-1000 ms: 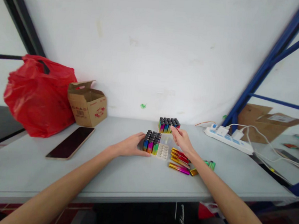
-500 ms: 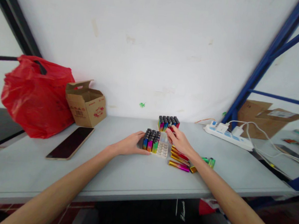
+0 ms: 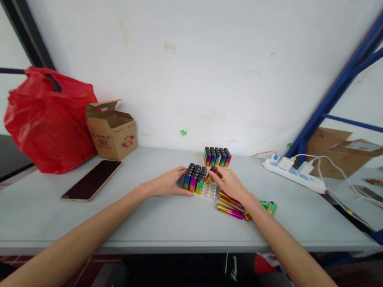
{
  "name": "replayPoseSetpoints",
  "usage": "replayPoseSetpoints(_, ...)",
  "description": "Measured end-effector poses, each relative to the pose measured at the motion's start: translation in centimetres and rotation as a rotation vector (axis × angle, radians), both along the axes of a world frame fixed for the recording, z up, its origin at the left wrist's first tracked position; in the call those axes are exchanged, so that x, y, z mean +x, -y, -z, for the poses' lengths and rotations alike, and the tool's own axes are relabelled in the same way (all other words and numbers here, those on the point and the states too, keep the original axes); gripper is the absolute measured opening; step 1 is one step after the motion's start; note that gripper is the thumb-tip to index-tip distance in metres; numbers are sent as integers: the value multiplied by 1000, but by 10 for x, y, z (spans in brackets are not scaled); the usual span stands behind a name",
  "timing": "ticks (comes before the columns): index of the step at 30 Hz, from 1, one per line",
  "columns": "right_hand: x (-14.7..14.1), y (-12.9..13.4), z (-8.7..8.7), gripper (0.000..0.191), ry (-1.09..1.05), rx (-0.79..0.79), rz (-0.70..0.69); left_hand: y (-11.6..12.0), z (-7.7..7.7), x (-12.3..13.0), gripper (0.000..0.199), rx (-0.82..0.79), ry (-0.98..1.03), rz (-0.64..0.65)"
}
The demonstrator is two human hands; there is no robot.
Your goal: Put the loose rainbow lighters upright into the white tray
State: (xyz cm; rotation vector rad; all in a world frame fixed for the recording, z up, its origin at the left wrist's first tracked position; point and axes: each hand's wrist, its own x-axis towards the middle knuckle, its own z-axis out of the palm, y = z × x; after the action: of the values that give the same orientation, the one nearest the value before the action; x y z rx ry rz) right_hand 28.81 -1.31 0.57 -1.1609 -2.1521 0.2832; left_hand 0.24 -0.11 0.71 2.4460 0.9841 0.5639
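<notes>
Several colourful lighters [image 3: 193,184] with black tops stand upright in rows in the left part of a white slotted tray [image 3: 210,192]. My left hand [image 3: 169,182] is cupped round the left side of this group, thumb along the front and fingers behind. In my right hand [image 3: 226,180], a red and gold lighter [image 3: 211,174] is pinched between thumb and fingers. It is held nearly upright over the tray's bare slots, just right of the standing lighters. Whether its base touches a slot I cannot tell. More loose lighters [image 3: 230,211] lie under and beside my right forearm.
A second full block of lighters [image 3: 217,157] stands behind, near the wall. To the left are a phone [image 3: 91,180], an open cardboard box [image 3: 113,137] and a red plastic bag [image 3: 50,124]. A white power strip [image 3: 294,174] with cables lies at the right.
My right hand has moved left and slightly down, bringing the lighter from near the back block to the tray's slots. My left hand stays by the tray.
</notes>
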Motion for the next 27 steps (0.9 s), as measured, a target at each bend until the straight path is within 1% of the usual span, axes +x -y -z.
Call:
replayPoseSetpoints(5, 1, -5, 4, 38, 130, 46, -76, -1, 1, -1, 81, 12, 2, -10)
replayPoseSetpoints(7, 0, -4, 2, 34, 157, 35, -76, -1, 1, -1, 80, 25, -1, -6)
replayPoseSetpoints(10, 4, -1, -6, 30, 154, 13, -73, -2, 1, -2, 79, 37, -13, -6)
replayPoseSetpoints(12, 13, 2, -14, 29, 121, -11, -79, -2, 1, -1, 80, 35, -12, -3)
replayPoseSetpoints(15, 38, 8, -22, 30, 102, -95, -70, -1, 1, -1, 84, 33, -6, -6)
replayPoseSetpoints(19, 77, 21, -22, 34, 126, -204, -28, -1, 0, 0, 85, 28, -21, -25)
replayPoseSetpoints(21, 90, 28, -20, 38, 145, -250, 0, -2, 0, 0, 85, 25, -26, -23)
replayPoseSetpoints(24, 98, 34, -17, 43, 151, -312, 16, -2, 1, -1, 87, 24, -32, -18)
replayPoseSetpoints(27, 96, 34, -16, 42, 131, -335, 22, -3, 2, -1, 87, 33, -33, -25)
